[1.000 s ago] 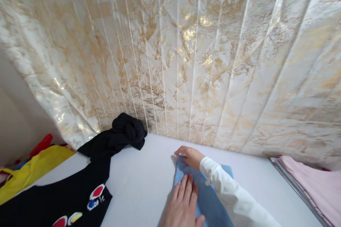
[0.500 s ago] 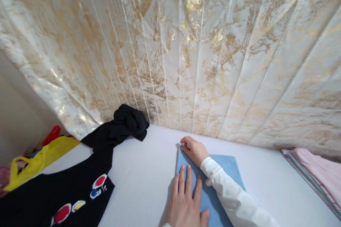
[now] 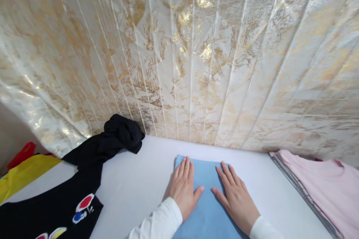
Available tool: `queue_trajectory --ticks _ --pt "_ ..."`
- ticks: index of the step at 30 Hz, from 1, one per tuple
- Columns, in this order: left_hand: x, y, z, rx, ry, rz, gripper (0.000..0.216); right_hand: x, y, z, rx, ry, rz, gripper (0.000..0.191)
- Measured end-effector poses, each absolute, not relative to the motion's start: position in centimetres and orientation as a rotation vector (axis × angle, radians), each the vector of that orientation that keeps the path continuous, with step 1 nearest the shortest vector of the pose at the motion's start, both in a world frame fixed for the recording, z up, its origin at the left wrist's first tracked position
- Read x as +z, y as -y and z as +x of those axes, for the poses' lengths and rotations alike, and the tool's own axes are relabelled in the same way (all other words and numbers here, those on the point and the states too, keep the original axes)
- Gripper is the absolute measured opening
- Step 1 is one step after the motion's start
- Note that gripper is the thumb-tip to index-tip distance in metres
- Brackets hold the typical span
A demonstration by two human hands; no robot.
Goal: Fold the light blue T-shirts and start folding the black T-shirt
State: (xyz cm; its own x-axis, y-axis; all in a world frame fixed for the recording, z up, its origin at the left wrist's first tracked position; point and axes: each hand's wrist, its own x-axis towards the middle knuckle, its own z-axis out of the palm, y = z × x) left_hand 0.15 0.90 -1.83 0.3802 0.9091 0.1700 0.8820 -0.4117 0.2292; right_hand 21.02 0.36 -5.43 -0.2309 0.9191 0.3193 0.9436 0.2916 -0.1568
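Note:
A light blue folded cloth (image 3: 207, 198), seemingly a garment, lies flat on the white surface in front of me. My left hand (image 3: 185, 190) rests open on its left side, palm down, fingers reaching almost to the far edge. On the right side my right hand (image 3: 235, 198) lies flat too, its thumb spread toward the middle and its fingers along the right edge. Neither hand grips anything. The cloth's near end runs out of the bottom of the view.
To the left lies a black garment (image 3: 56, 205) with colourful prints, its bunched end (image 3: 123, 132) against the gold-patterned curtain (image 3: 179, 63). Yellow cloth (image 3: 30, 171) and a red item (image 3: 21, 155) lie beyond it. A stack of folded clothes, pink shirt (image 3: 322, 183) on top, sits at right.
My right hand has moved from the cloth's far left corner to its right side, and the left hand has slid forward. The cloth now looks narrower. The view has shifted to the right.

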Motion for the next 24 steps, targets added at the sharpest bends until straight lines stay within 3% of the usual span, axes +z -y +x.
queue_trajectory --ticks 8,15,20,24 --pt "-1.3 -0.6 0.0 0.288 -1.763 2.518 0.072 -5.3 -0.6 21.2 -0.025 2.166 -1.829 0.071" --pt "-0.2 -1.8 -1.8 0.229 -1.578 2.625 0.061 -5.0 -1.7 26.8 -0.096 1.978 -1.775 0.060" --pt "-1.9 -2.6 -1.3 0.270 -1.583 2.712 0.059 -4.4 -0.4 22.7 -0.076 2.197 -1.586 0.054" --pt "-3.0 -2.6 -1.0 0.393 -1.656 2.751 0.058 -4.0 -0.4 19.3 0.006 2.281 -1.625 0.066"
